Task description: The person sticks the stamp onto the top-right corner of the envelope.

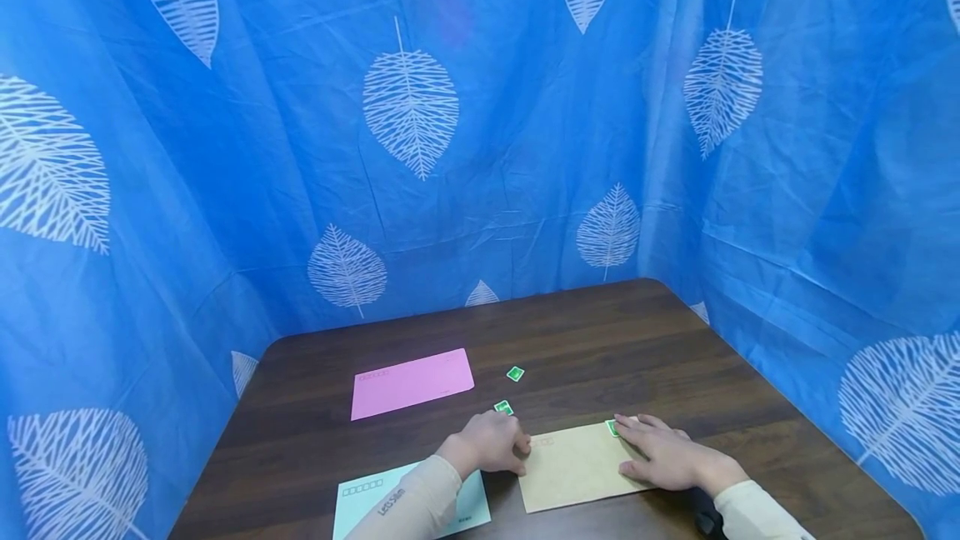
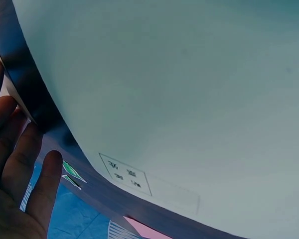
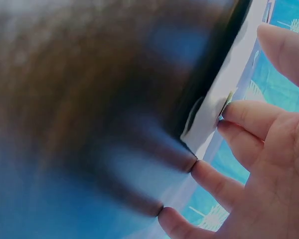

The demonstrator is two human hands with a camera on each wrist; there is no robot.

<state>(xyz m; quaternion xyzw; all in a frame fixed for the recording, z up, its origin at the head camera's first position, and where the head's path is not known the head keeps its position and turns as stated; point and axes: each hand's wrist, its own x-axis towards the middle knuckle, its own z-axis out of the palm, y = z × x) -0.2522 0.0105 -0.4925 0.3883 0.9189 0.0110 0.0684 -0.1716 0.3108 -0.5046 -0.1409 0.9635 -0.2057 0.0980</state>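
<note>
While my left hand (image 1: 487, 442) rests relaxed fingers by the left edge of the cream envelope (image 1: 572, 467), my right hand (image 1: 667, 452), outstretched and ungripping, seems to be sticking the green sticker (image 1: 612, 429) at its upper-right corner, calling for even pressing.

The only lettering clear enough to read is the word "LetsSlim" on the left sleeve (image 1: 401, 507), near the bench's (image 1: 585, 340) near edge. Beside that sleeve, the mint envelope (image 1: 472, 498) carries a row of 6 printed boxes and small dark print in one corner; the left wrist view shows 4 characters inside a printed rectangle, too distorted to read. The pink envelope (image 1: 412, 386), towards the bench's far left corner, and the yellow envelope (image 1: 570, 469), towards its near edge, bear faint, illegible print.
</note>
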